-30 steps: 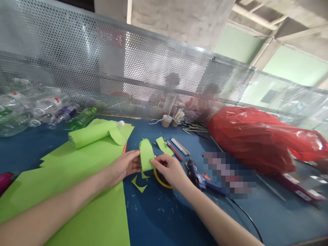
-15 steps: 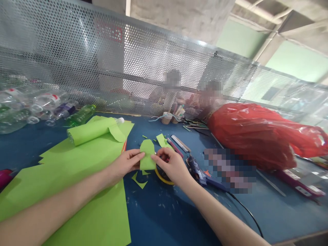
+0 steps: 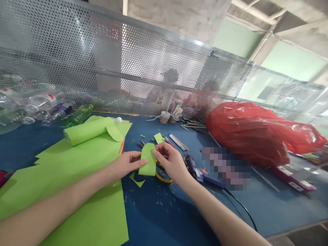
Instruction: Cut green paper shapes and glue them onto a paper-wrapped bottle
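A small green paper piece with a rounded top hangs between my hands above the blue table. My left hand pinches its left edge, thumb on the front. My right hand grips its upper right edge with thumb and fingers. Beneath lie scissors with a yellow handle, partly covered by the paper and my right hand. Green paper scraps rest just below. To the left, a bottle wrapped in green paper lies on large green sheets.
A blue glue gun with a cord lies right of my hands, near pens. A red plastic bag bulks at the right. Plastic bottles lie at the back left. Cups of sticks stand before a perforated metal screen.
My right hand has shifted its hold up to the paper piece's upper right edge. The paper has dropped slightly, and more of the scissors shows. The view has turned a little.
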`<act>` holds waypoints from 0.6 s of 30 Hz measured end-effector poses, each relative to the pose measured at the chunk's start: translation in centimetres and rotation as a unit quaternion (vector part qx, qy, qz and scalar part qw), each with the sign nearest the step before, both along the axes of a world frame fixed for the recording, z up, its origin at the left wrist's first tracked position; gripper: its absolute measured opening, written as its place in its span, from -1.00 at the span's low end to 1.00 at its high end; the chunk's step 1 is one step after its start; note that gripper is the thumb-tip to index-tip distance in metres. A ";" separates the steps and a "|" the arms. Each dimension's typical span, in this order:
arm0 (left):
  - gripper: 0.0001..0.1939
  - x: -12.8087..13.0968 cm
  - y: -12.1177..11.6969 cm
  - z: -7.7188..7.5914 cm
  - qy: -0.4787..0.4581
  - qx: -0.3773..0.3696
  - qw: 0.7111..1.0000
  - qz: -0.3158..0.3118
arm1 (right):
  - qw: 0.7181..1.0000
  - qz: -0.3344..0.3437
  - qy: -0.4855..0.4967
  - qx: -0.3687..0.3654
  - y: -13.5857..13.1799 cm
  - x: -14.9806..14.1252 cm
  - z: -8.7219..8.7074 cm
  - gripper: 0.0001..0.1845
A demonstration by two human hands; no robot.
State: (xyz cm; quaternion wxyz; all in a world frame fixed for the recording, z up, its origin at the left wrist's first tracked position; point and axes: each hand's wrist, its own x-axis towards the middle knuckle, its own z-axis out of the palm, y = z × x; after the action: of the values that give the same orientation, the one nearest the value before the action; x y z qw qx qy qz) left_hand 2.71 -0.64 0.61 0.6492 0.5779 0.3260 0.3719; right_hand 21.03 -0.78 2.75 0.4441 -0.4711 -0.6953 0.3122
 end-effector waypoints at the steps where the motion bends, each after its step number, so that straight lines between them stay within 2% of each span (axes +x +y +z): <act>1: -0.63 0.0 0.0 0.1 0.004 0.005 1.000 -0.001 | 1.000 0.001 0.004 -0.002 0.0 0.0 0.0 -0.81; 6: -0.66 0.1 0.1 -0.2 0.019 0.010 1.000 0.004 | 0.999 0.005 0.045 -0.023 0.0 -0.1 0.4 -0.79; 18: -0.71 0.2 0.6 -1.0 0.023 -0.002 1.000 -0.010 | 0.997 0.004 0.073 -0.017 0.2 0.1 0.6 -0.79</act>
State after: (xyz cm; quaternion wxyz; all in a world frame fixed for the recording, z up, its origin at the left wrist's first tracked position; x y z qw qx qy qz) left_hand 2.91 -0.09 -0.37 0.6466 0.5879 0.3360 0.3512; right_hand 21.14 -0.58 3.36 0.4843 -0.4516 -0.6578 0.3590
